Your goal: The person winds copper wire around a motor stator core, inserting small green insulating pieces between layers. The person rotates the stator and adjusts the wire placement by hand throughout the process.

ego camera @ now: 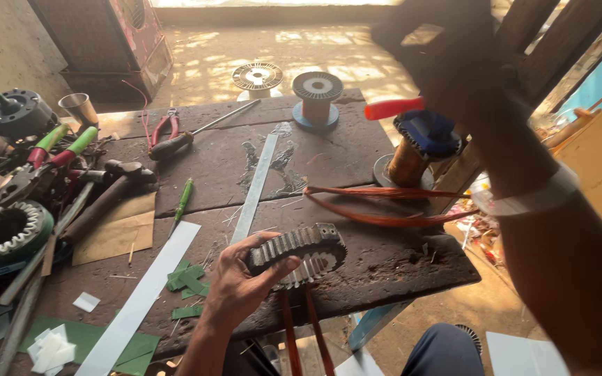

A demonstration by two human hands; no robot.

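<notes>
Workbench (357,160): left hand (235,289) around stator (299,254)

Probably motor-repair workshop: pliers (53,150), wire spools (317,97).

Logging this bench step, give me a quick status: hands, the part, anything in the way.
Left hand grips toothed stator core over bench edge. Right hand raised near camera, grip unclear. Copper wire loop lies just beyond core.

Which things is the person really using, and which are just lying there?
In use:
- left hand gripping the toothed metal ring
- copper wire, running from the ring
- right hand, raised

Lying about:
- hammer
- green-handled pliers
- screwdriver
- wire spool
- metal ruler
</notes>
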